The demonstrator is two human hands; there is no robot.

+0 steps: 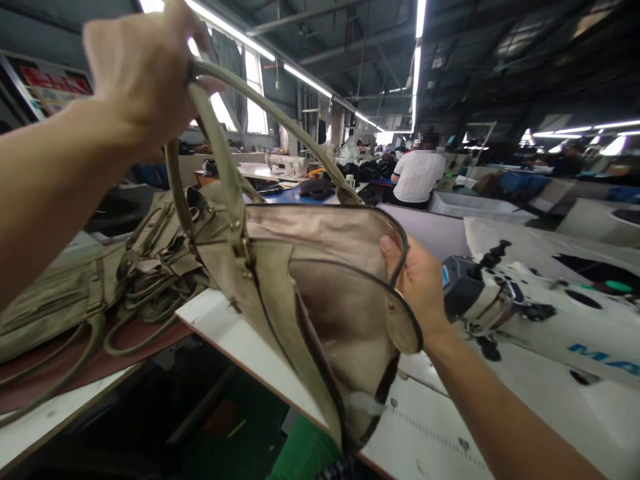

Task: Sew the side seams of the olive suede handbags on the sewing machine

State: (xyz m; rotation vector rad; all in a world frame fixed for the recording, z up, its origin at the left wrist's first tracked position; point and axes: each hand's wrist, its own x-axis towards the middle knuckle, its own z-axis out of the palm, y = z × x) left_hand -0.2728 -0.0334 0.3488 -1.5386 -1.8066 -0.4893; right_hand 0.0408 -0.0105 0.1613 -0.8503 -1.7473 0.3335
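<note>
One olive handbag [270,277], unzipped, hangs over the edge of the white tabletop [225,333], handles [222,157] gripped in my left fingers [183,27], zippered rim [404,241] pinched by my right fingers [415,267], sewing machine [555,327] right, similar bags [55,297] left.

Place: a sewing workshop, large and high-roofed.
Near machine [580,320]: a white sewing machine, between three and four o'clock.
Far machine [286,164]: another, on a table [254,171] at eleven o'clock.
Bags [55,293]: olive, with long handles, heaped toward nine o'clock.
Lights [421,17]: long strips under roof beams [300,18], eleven and one o'clock.
Person [419,177]: white top, seen from behind, two o'clock.
</note>
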